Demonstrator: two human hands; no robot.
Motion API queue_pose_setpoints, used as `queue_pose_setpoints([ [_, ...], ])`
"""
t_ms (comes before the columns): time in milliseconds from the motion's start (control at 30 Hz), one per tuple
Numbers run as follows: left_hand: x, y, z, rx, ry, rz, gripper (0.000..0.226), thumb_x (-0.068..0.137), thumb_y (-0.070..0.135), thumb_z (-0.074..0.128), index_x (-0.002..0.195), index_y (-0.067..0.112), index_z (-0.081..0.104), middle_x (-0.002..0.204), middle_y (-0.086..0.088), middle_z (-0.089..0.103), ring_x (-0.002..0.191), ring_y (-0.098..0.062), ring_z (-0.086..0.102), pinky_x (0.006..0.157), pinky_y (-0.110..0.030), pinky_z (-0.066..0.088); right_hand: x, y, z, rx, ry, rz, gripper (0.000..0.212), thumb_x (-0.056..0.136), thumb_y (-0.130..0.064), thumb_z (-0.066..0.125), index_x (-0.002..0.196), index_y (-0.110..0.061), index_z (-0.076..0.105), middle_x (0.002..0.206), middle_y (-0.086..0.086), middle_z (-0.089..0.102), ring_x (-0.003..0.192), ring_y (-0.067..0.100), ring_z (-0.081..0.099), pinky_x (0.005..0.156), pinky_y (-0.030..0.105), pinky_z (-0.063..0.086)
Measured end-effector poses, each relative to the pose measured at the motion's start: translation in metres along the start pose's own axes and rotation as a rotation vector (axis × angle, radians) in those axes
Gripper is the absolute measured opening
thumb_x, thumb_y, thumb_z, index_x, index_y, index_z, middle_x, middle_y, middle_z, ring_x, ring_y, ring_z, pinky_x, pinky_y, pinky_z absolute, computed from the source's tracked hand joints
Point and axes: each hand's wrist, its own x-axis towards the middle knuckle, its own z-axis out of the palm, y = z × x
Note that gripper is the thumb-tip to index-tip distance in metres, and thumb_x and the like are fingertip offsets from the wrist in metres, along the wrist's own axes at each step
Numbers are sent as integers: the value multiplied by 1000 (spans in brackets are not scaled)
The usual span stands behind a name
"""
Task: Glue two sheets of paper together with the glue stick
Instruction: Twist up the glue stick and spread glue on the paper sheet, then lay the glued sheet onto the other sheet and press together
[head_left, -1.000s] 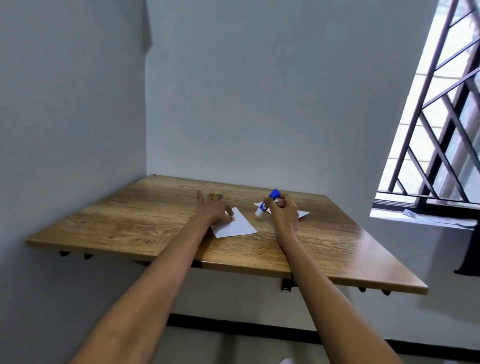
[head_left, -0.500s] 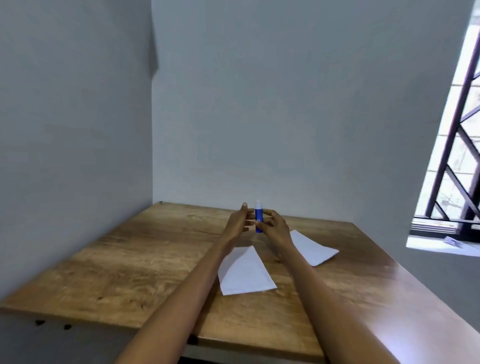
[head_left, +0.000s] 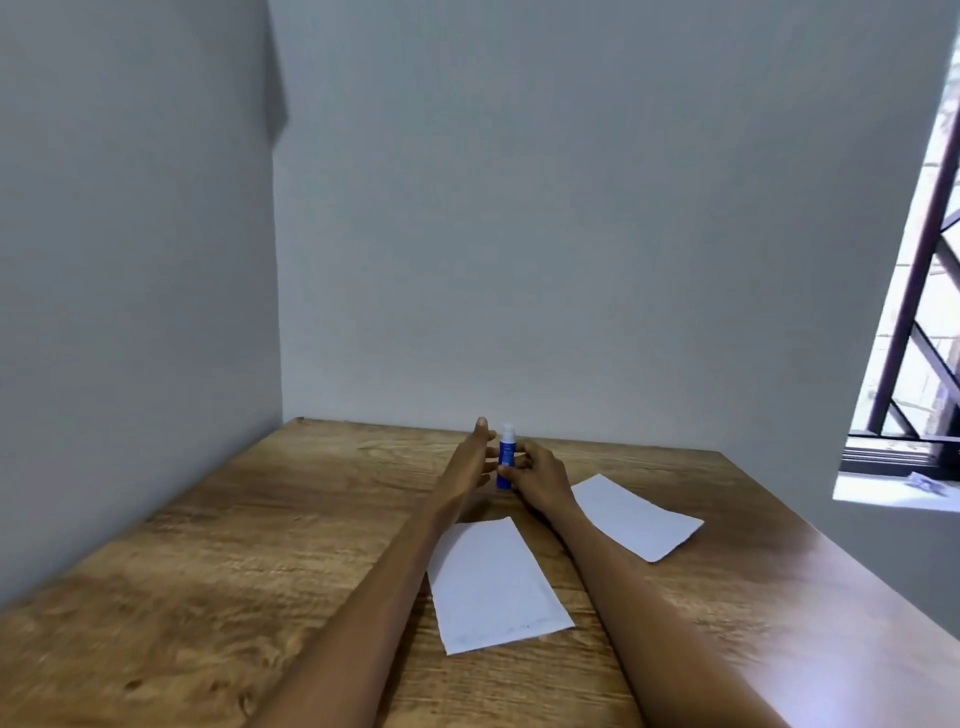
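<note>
Hands (head_left: 511, 465) gripping glue stick (head_left: 505, 460), table edge (head_left: 857, 582) clear

Bare room: wooden desk (head_left: 208, 571), barred window (head_left: 914, 332).

Wooden table (head_left: 218, 571) with a warm brown grain, filling the lower part of the view and set into a corner. Plain grey wall (head_left: 571, 234) behind it, another grey wall (head_left: 130, 260) along the left side. At the far right, window (head_left: 924, 332) with dark metal bars crossing at angles, bright daylight beyond. Pale window sill (head_left: 883, 491) below, with a small blurred object lying on it.
</note>
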Motion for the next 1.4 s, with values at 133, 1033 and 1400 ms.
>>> queue_pose_setpoints([
  [133,2,-4,1,11,-21,5,58,101,44,18,144,8,33,144,-19,43,128,-32,46,99,-32,37,3,2,1,-30,-7,11,38,89,-17,64,125,-7,55,125,13,62,111,25,60,85,25,42],
  [1033,3,3,95,1175,-57,11,43,87,36,62,114,3,56,119,-15,60,110,-28,55,88,-33,44,-35,63,-114,-801,69,184,44,95,-46,45,126,-15,54,138,7,49,132,27,38,105,40,32],
  [1400,15,5,98,978,-71,-175,51,83,28,69,123,5,50,131,-15,53,119,-28,52,97,-35,45,-30,62,-112,-725,59,218,47,93,-44,51,128,-13,50,140,8,47,135,27,34,108,43,30],
])
